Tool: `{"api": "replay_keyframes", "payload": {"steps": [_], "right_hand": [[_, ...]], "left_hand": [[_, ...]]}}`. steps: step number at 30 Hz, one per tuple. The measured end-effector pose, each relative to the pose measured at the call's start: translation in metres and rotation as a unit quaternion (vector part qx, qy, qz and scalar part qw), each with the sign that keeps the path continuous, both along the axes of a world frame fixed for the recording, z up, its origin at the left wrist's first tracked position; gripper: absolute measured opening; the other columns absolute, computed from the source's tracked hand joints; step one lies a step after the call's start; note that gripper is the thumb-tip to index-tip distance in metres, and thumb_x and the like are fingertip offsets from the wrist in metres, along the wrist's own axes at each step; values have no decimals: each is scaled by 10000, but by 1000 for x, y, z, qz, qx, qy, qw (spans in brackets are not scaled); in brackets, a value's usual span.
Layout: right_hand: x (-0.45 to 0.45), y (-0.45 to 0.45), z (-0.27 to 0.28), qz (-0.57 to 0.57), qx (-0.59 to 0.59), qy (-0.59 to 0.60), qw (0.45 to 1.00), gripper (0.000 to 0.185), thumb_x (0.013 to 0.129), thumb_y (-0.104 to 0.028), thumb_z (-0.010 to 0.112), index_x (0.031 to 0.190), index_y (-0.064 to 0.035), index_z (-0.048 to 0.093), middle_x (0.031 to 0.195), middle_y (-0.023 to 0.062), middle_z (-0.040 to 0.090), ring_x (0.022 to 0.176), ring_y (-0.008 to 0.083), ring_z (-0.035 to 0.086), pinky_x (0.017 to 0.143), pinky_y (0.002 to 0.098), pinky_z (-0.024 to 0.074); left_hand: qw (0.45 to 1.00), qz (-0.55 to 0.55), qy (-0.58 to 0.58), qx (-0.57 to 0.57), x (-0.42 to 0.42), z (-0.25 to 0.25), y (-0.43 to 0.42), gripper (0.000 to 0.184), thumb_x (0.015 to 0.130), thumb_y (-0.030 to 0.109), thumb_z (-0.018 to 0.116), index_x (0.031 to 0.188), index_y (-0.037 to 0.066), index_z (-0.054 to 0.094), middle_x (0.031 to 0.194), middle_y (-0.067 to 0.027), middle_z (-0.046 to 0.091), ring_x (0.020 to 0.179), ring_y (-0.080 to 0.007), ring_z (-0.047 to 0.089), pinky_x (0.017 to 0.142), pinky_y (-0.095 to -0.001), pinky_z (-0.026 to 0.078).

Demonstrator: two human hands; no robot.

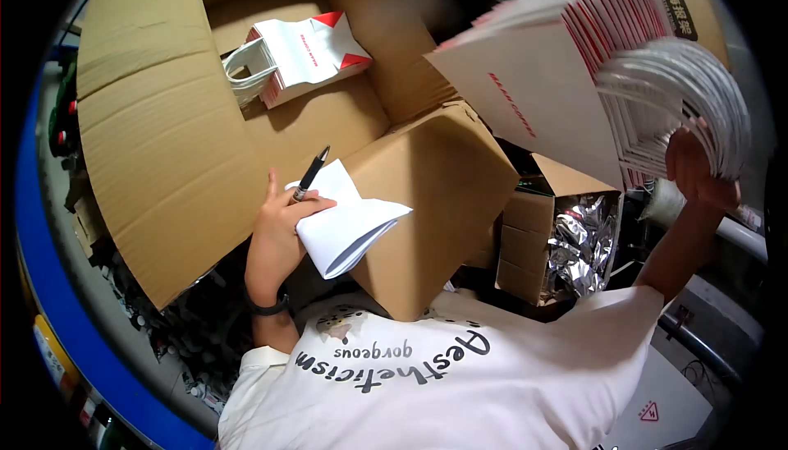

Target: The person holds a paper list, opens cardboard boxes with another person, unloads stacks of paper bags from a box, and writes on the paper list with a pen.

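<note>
My left hand (281,222) is closed around a folded white sheet of paper (349,232) and a black pen (311,174), whose tip points up and away. My right hand (702,169) grips the looped white handles (681,93) of a thick stack of white paper bags (525,72) with red edges and red lettering. The stack hangs tilted at the upper right, above a small carton. Another bundle of similar paper bags (308,54) lies inside the large open cardboard box (156,113), its handles toward the left.
A smaller open carton (525,241) holds crumpled silver foil packets (581,241). The large box's flap (410,228) reaches toward my shirt. On the left, a blue edge (49,286) curves past dark cluttered items. A metal tube (743,241) runs along the right.
</note>
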State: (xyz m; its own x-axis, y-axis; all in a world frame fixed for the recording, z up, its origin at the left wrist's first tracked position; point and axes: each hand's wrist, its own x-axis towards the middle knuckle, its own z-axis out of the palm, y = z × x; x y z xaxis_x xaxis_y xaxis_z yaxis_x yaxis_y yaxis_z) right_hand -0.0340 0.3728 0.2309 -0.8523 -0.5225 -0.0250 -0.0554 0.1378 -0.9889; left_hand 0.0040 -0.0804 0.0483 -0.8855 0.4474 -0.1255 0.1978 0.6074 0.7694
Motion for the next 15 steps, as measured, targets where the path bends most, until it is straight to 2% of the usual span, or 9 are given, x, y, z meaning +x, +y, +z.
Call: {"api": "replay_keyframes", "payload": {"steps": [3, 6, 7, 8, 9, 11, 12, 15], "right_hand": [[18, 21, -9, -36, 17, -23, 999, 262, 697, -230, 556, 834, -6, 558, 506, 20, 491, 367, 111, 427, 441, 262, 390], [53, 101, -56, -99, 88, -94, 987, 510, 727, -302, 577, 1109, 26, 503, 678, 91, 557, 505, 159, 506, 559, 308, 439], [63, 100, -65, -201, 14, -189, 961, 547, 725, -323, 593, 1144, 12, 490, 783, 107, 572, 619, 191, 539, 622, 322, 459], [73, 99, -75, -314, -74, -260, 910, 585, 723, -344, 609, 1179, -2, 477, 889, 124, 587, 733, 223, 573, 684, 336, 478], [89, 98, -80, -328, -54, -291, 897, 604, 708, -331, 629, 1203, -28, 461, 986, 123, 553, 832, 236, 549, 751, 354, 453], [130, 83, -78, -195, 135, -234, 943, 660, 679, -305, 667, 1252, -79, 430, 1180, 122, 484, 1028, 261, 501, 885, 388, 405], [144, 72, -74, -191, 170, -209, 944, 695, 665, -292, 687, 1276, -105, 414, 1277, 121, 449, 1126, 274, 477, 951, 405, 381], [170, 15, -61, -306, 236, -86, 918, 610, 683, -315, 679, 1201, -77, 462, 1206, 157, 488, 1078, 302, 493, 913, 384, 389]], "left_hand": [[1000, -8, 0, -8, 0, -1, -1, 229, 667, -15, 597, 853, 86, 683, 787, -122, 614, 851, -260, 598, 1066, -532, 123], [1000, -6, -9, -14, 0, 0, 0, 219, 672, 1, 599, 855, 88, 683, 782, -117, 616, 842, -255, 599, 1068, -531, 117], [1000, -6, -13, -17, 0, 0, 1, 216, 674, 7, 599, 855, 90, 683, 780, -117, 616, 838, -255, 599, 1068, -530, 117], [1000, -7, -9, -15, -1, 0, 2, 211, 677, 12, 597, 853, 90, 684, 777, -117, 617, 835, -255, 600, 1068, -529, 116], [1000, -11, -5, -13, -1, -1, 2, 206, 680, 17, 595, 851, 91, 685, 774, -117, 617, 831, -256, 601, 1067, -528, 116], [1000, -17, -6, -14, 1, -1, 0, 197, 685, 25, 592, 846, 91, 686, 768, -118, 617, 825, -257, 604, 1067, -527, 116], [1000, -17, -6, -14, 1, -2, -1, 194, 687, 27, 591, 843, 90, 687, 765, -119, 617, 824, -258, 605, 1067, -526, 116], [1000, -10, -5, -15, 0, 2, 6, 190, 685, 27, 590, 837, 85, 688, 764, -126, 616, 822, -262, 607, 1069, -520, 113]]}}
